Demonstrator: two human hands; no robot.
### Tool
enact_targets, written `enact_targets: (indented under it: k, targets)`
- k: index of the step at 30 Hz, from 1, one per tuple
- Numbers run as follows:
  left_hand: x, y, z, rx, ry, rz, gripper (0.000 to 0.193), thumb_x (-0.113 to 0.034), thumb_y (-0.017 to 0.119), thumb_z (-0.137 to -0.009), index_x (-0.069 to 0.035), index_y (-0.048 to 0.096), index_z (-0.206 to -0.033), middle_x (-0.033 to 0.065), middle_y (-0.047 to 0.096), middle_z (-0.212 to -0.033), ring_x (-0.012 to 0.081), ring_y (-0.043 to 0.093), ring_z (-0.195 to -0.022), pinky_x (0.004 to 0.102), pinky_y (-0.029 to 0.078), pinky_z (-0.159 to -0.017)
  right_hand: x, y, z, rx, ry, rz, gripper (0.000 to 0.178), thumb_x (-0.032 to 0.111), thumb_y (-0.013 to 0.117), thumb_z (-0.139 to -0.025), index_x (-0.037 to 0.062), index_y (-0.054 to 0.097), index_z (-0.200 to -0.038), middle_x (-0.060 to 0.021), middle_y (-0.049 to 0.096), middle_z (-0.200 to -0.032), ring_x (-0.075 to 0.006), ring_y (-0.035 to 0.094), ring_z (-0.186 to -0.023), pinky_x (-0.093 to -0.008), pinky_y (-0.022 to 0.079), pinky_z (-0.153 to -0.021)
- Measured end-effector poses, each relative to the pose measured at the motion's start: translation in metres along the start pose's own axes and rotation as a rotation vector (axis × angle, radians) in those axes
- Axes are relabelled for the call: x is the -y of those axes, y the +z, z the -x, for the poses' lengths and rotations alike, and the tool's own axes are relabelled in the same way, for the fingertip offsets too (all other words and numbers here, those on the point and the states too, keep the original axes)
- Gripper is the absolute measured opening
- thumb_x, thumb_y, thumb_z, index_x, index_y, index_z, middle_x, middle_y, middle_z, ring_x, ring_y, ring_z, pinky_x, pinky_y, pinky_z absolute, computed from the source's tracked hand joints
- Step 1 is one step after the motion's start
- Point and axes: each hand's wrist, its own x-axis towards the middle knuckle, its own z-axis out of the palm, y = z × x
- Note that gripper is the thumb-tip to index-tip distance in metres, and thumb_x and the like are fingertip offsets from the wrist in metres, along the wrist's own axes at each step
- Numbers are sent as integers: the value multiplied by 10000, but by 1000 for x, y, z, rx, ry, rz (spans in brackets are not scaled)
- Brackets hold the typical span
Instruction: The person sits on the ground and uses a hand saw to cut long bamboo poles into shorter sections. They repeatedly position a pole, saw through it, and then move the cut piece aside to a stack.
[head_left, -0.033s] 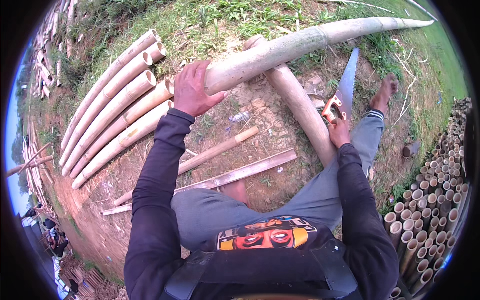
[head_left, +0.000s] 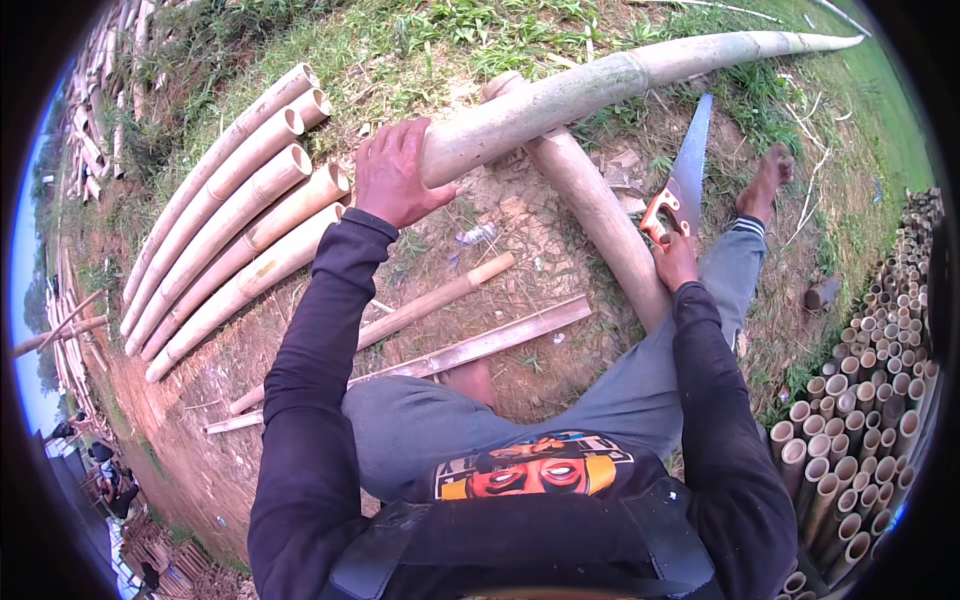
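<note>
A long, thick pale bamboo pole (head_left: 560, 108) runs from centre left to the upper right, lying across another thick bamboo pole (head_left: 600, 210). My left hand (head_left: 395, 172) cups the near-left end of the upper pole, fingers over its top and thumb below; the palm side is hidden. In my right hand (head_left: 677, 260) is the orange and white handle of a handsaw (head_left: 690, 165). Its blade points up and away, to the right of the supporting pole and apart from the upper pole.
Several cut bamboo lengths (head_left: 240, 210) lie side by side at left. A thin bamboo piece (head_left: 440, 297) and a split strip (head_left: 500, 345) are on the dirt before my legs. Stacked bamboo (head_left: 850, 430) stands at right. My bare foot (head_left: 768, 180) rests beyond the saw.
My left hand has shifted slightly to the right along with the pole's end. The right hand and the saw stay nearly in place.
</note>
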Motion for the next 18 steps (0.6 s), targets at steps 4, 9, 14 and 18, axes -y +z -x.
enact_targets:
  k: [4,9,14,18]
  targets:
    - [-33,-13,-56,407,-162,-67,1134,-468,950,-687,-128,391,-1613,217,667,-1370,415,699,-1205,525,568,-1025,4,2,-9,19,76,15,489,345,865,-858,67,707,-1228,-204,713,-1282,-393,701,-1184,-495,555,-1021]
    - [-31,-31,-57,430,-207,12,1056,-402,931,-688,-157,432,-1586,215,704,-1326,402,722,-1176,507,584,-1008,8,-10,-1,-25,13,-4,538,332,890,-835,74,688,-1261,-185,667,-1332,-378,679,-1243,-483,541,-1065]
    - [-9,-43,-37,363,-153,81,1016,-354,922,-737,-139,436,-1602,225,683,-1388,390,714,-1204,489,580,-1004,-10,0,3,-40,9,37,537,348,867,-868,88,678,-1298,-182,698,-1292,-383,677,-1236,-501,547,-1043]
    - [13,-42,-4,331,-160,42,1027,-344,923,-736,-148,425,-1612,225,694,-1368,386,716,-1200,482,577,-1011,-9,1,-3,-65,-97,154,552,359,876,-850,94,668,-1288,-144,612,-1421,-360,624,-1309,-516,536,-1063]
